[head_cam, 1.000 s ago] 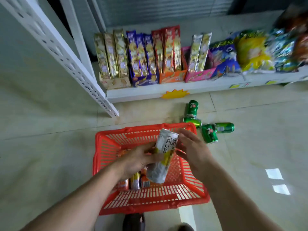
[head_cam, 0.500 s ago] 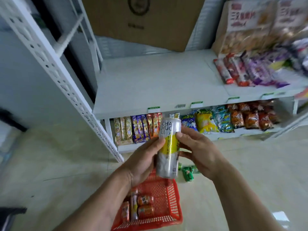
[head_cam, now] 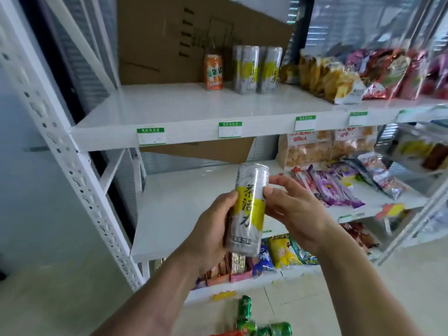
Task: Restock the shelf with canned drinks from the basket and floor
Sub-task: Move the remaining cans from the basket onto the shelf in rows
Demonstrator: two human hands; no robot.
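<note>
Green cans (head_cam: 263, 327) lie on the floor nearest, beside the basket rim (head_cam: 228, 333). Above them, the left hand (head_cam: 211, 229) wraps the can (head_cam: 248, 209) from the left; right hand (head_cam: 294, 209) fingertips pinch its upper right side. The can stands near-upright, top tilted slightly right. Behind it, the middle shelf (head_cam: 184, 207) is bare left, snacks (head_cam: 332, 185) right. Farther, the top shelf (head_cam: 194, 107) holds an orange can (head_cam: 213, 72) and two matching cans (head_cam: 258, 69); its left and front are open.

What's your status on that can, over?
Left hand and right hand both gripping silver-yellow can, upright, below upper shelf. Matching cans already there. Shelf space left of them bare, path clear.
</note>
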